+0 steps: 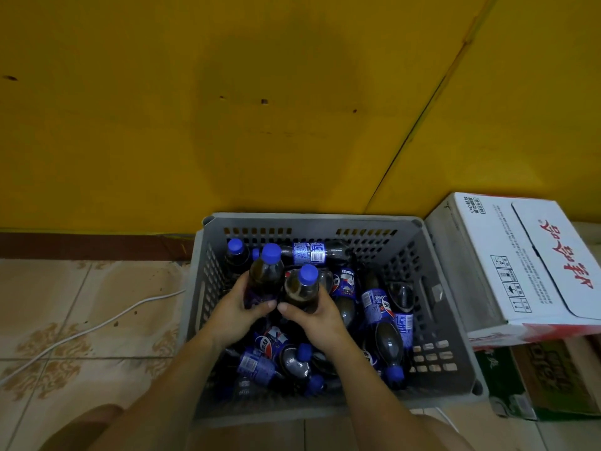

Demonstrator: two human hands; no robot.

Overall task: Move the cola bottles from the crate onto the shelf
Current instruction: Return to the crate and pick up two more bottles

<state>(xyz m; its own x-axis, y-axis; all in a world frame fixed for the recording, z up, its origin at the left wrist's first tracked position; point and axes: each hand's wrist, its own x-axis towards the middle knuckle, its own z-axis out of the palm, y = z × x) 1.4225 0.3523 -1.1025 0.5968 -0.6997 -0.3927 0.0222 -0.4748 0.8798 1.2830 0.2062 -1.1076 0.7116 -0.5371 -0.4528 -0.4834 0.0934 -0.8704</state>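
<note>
Yellow wall (260,109) behind, patterned tile floor (81,320) below. Grey plastic crate (448,288) against wall, cola bottles lying loose inside. Left hand (232,312) fingers curled round upright cola bottle (265,275); right hand (317,315) fingers curled round second upright bottle (304,288), just beside first. White carton (520,255) right of crate. White cable (97,323) left.

Both bare forearms reach forward and inward from the near edge, wrists close together. The left hand (232,315) curls its fingers around an upright bottle (265,275); the right hand (320,320) wraps another bottle (302,289), thumbs nearly touching.
</note>
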